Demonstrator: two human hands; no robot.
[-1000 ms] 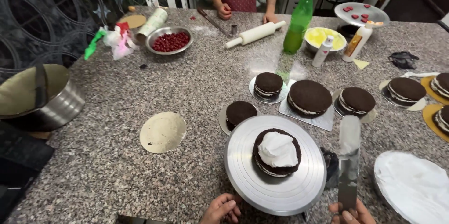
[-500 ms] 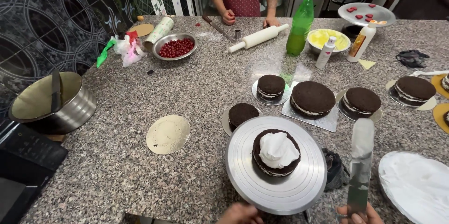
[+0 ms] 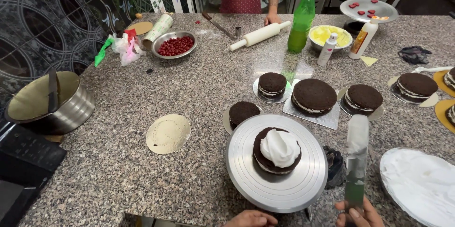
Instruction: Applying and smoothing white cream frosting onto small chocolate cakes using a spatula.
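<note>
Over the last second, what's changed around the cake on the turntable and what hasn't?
The right hand keeps hold of the palette knife, whose blade now stands more upright beside the turntable. The left hand stays at the turntable's near rim. The person across the counter has lifted one hand off it. The cake with its dollop of cream, the other cakes and the bowl of cherries have not moved.

Turntable (image 3: 279, 189): round, silver metal, ridged top, at the counter's near edge.
Cake (image 3: 276, 151): small, round, dark chocolate, layered with white filling, centred on the turntable, topped by a mound of white cream.
Spatula (image 3: 356, 160): long, flat metal blade smeared white, pointing away, just right of the turntable.
</note>
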